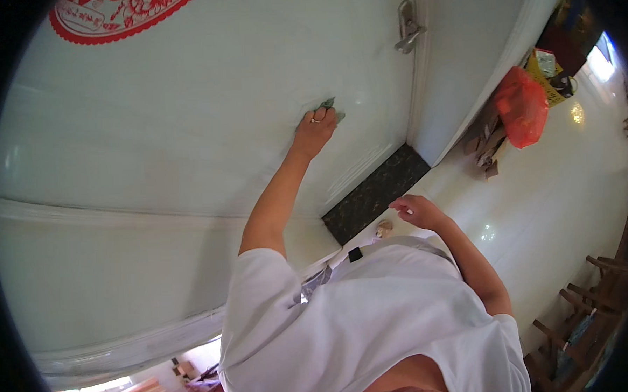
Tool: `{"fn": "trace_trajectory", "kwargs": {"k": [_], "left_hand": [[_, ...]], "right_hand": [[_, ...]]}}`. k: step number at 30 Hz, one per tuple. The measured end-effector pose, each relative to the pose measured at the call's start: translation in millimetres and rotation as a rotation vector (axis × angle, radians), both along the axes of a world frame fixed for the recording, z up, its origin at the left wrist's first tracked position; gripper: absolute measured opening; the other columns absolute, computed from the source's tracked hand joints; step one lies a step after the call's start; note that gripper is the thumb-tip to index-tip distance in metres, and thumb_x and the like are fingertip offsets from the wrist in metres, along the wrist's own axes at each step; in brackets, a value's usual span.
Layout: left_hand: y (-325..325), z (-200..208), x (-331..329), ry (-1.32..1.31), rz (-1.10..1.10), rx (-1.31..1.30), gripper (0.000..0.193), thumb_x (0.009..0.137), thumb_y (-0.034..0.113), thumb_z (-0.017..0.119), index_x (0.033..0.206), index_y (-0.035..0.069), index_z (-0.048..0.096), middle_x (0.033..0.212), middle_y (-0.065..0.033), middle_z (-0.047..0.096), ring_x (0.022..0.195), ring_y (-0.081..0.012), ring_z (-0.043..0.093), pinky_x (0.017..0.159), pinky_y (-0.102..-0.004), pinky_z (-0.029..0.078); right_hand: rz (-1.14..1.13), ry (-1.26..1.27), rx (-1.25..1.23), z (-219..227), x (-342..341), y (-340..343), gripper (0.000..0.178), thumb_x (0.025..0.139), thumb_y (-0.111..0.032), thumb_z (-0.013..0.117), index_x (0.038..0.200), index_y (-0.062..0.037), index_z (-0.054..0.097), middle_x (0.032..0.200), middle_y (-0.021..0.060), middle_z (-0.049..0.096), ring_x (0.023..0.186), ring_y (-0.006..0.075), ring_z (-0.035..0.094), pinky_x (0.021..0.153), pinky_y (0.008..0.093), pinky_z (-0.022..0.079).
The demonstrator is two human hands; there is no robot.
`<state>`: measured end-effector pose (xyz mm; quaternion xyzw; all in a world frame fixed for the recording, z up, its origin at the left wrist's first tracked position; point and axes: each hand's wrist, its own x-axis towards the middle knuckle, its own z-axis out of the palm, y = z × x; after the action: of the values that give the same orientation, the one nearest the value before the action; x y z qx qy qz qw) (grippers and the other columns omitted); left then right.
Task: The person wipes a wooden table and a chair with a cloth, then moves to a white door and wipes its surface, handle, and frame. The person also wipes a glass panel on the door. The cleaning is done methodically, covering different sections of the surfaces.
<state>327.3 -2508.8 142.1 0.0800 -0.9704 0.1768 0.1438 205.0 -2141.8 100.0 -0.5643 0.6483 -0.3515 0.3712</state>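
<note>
My left arm reaches out to a white door (pixel 205 116). Closed around a crumpled dark green cloth (pixel 329 103), my left hand (pixel 314 134) presses it to the door's surface. Bits of the cloth stick out past the fingers, while the rest is hidden under the hand. A ring shows on one finger. My right hand (pixel 421 212) hangs bent in front of my waist, touching nothing, its fingers loosely curved with a gap at the thumb. The metal door handle (pixel 408 32) is up and to the right of the left hand.
A red paper decoration (pixel 120 19) is on the door at upper left. Below the door lies a dark speckled stone threshold (pixel 377 193). To the right, a red plastic bag (pixel 522 108) and a yellow bag (pixel 548 80) stand by the wall. Brown wooden stools (pixel 585 317) are at lower right.
</note>
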Motion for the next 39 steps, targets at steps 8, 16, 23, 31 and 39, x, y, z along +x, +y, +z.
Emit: {"fn": "trace_trajectory", "kwargs": {"k": [8, 16, 23, 31, 39], "left_hand": [[12.7, 153.1, -63.7, 0.736, 0.180, -0.404, 0.051, 0.083, 0.005, 0.066, 0.126, 0.031, 0.064, 0.127, 0.0032, 0.055, 0.105, -0.0216, 0.054, 0.082, -0.0407, 0.043], [58.7, 82.1, -190.2, 0.613, -0.110, 0.795, 0.048, 0.081, -0.003, 0.067, 0.121, 0.022, 0.069, 0.117, -0.0067, 0.053, 0.110, -0.0292, 0.049, 0.097, -0.0414, 0.042], [157.0, 97.4, -340.2, 1.025, -0.245, 1.825, 0.056, 0.090, 0.003, 0.056, 0.145, 0.009, 0.046, 0.128, -0.0163, 0.047, 0.118, -0.0321, 0.046, 0.105, -0.0418, 0.036], [271.8, 93.1, -417.1, 0.913, 0.119, 1.568, 0.086, 0.098, 0.044, 0.048, 0.154, -0.006, 0.005, 0.157, -0.0325, 0.011, 0.147, -0.0430, 0.012, 0.119, -0.0500, 0.016], [246.5, -6.3, -431.4, 0.994, 0.425, 1.968, 0.103, 0.095, 0.065, 0.043, 0.153, -0.008, 0.000, 0.161, -0.0290, 0.003, 0.150, -0.0408, 0.005, 0.121, -0.0486, 0.010]], "right_hand": [[-0.231, -0.008, -0.005, 35.6, -50.6, 3.8, 0.028, 0.086, -0.007, 0.065, 0.114, -0.0082, 0.068, 0.095, 0.0083, 0.068, 0.088, 0.0215, 0.065, 0.079, 0.0328, 0.052], [-0.342, -0.203, -0.117, 76.1, -70.0, -5.4, 0.029, 0.091, 0.000, 0.061, 0.119, -0.0031, 0.067, 0.102, 0.0077, 0.069, 0.096, 0.0164, 0.066, 0.085, 0.0310, 0.054], [-0.646, -0.079, -0.319, 159.6, -110.1, 15.6, 0.029, 0.093, 0.002, 0.058, 0.120, -0.0006, 0.065, 0.111, 0.0079, 0.068, 0.101, 0.0154, 0.064, 0.090, 0.0301, 0.053], [-0.573, -0.002, -0.176, 201.4, -125.5, 65.8, 0.027, 0.093, 0.001, 0.060, 0.119, -0.0019, 0.066, 0.107, 0.0059, 0.067, 0.098, 0.0147, 0.065, 0.089, 0.0301, 0.051], [-0.676, 0.136, -0.372, 263.3, -223.7, 65.6, 0.028, 0.088, 0.002, 0.061, 0.115, -0.0026, 0.068, 0.106, 0.0069, 0.068, 0.101, 0.0184, 0.065, 0.090, 0.0333, 0.050]]}}
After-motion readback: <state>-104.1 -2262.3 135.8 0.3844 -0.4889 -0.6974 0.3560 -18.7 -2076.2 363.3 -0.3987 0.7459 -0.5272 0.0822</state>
